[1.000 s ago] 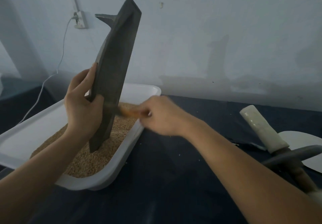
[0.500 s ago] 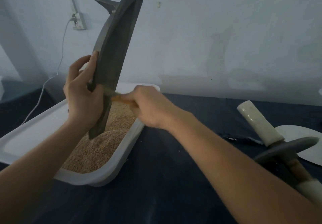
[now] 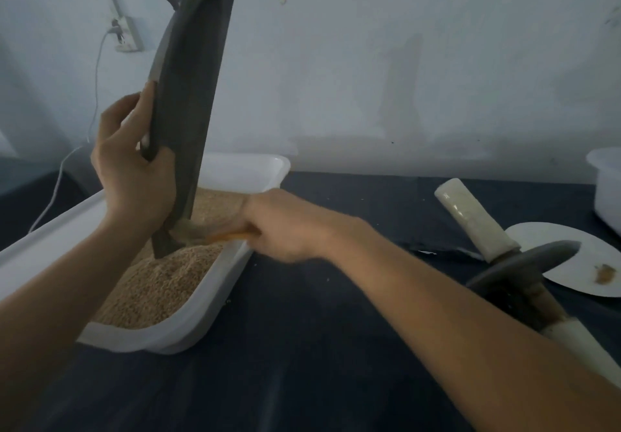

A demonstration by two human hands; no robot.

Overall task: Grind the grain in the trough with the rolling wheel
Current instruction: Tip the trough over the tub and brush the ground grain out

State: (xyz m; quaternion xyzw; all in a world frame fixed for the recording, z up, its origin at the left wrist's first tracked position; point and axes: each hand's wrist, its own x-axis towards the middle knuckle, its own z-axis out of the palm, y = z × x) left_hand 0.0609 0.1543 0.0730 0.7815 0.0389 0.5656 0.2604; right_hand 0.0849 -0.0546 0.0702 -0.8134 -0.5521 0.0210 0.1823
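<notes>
The dark grey trough [image 3: 188,95] stands nearly upright, its long axis running from a lower end dipped into the grain [image 3: 158,280] up to a top end leaning slightly right, with a small foot jutting left near the top. The left hand [image 3: 132,176] wraps around its lower left edge, thumb across the front and fingers behind, a firm grip on the trough. The right hand [image 3: 282,226] sits just right of the trough's lower end, fingers curled around a small orange-handled tool [image 3: 228,237] (blurred, so its kind cannot be told) whose tip meets the trough's inner face. The grain fills the near half of a white plastic tray [image 3: 215,300] on the dark-covered bench [image 3: 302,347]. Well apart to the right lies the rolling wheel [image 3: 524,265], a grey disc on a pale-ended axle, tilted and partly hidden by the right forearm. Behind it rests a white plate [image 3: 581,256] with a brown smear, and a white container [image 3: 608,186] at the frame edge.
</notes>
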